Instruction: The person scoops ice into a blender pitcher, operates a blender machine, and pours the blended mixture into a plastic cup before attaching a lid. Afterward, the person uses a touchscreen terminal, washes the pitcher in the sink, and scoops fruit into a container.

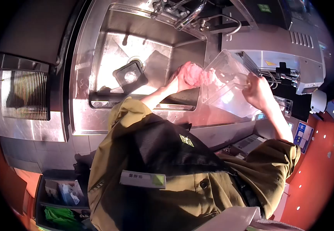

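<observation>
My left hand [177, 80] is closed around a crumpled pink cloth-like bundle [194, 74] at the right side of the steel sink [163, 57]. Part of the bundle reaches to the clear plastic container [228, 90], at its left side. On the right, my right hand [257, 92] grips the container by its far side, so that it is held tilted beyond the sink's right edge. Inside the sink, a dark square item [130, 77] lies beside the round drain.
A faucet [190, 17] stands behind the sink, with a curved spout [228, 23] to its right. A metal machine [290, 50] with hoses sits at the right. Far left is a ribbed metal panel [24, 94]. Bins with green material [61, 217] stand at lower left.
</observation>
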`<state>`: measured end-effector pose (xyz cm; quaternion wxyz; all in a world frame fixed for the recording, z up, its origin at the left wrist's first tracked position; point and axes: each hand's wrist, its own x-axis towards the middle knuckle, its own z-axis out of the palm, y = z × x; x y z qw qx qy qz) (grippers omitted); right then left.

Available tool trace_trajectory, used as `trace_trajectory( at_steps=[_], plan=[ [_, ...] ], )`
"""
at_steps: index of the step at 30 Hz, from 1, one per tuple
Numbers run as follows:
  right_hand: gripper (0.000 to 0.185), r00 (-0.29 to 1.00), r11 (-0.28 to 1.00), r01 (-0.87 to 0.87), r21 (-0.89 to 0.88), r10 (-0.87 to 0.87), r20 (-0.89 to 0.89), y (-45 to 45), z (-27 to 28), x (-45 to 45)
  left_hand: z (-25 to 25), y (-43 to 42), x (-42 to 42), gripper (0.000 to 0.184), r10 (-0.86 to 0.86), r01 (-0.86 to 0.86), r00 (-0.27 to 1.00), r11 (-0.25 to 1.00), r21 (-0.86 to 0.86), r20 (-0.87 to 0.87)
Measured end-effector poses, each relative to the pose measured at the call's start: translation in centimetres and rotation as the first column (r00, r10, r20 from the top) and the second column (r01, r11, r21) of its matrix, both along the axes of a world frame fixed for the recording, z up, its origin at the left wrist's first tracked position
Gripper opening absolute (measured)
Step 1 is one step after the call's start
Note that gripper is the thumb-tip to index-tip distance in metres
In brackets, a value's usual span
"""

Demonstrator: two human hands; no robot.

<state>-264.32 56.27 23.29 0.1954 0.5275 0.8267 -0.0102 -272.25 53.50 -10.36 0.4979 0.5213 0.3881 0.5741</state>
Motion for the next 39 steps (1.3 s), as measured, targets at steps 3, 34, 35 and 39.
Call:
trace_trajectory(
  at_steps=[3,34,35,39],
  plan=[
    [0.016,0.971,0.989,0.145,-0.019,-0.146,-0.191,-1.0,2.1,1.3,0.1,0.7,0.4,0.066,-0.247,0.377,0.736,0.923,-0.079,0.631],
    [0.014,0.839,0.874,-0.486,0.021,0.459,0.293,-6.7,8.4,-6.5,11.6,-2.4,-2.2,0.090,0.289,-0.274,0.940,0.956,0.106,-0.183],
    [0.014,0.841,0.877,-0.480,0.029,0.450,0.300,-6.9,8.5,-6.8,11.7,-2.2,-2.1,0.090,0.297,-0.279,0.939,0.953,0.117,-0.177],
    [0.012,0.874,0.893,-0.445,0.072,0.415,0.254,-6.7,9.1,-6.8,12.4,-2.3,-2.1,0.088,0.310,-0.292,0.937,0.948,0.125,-0.163]
  ],
)
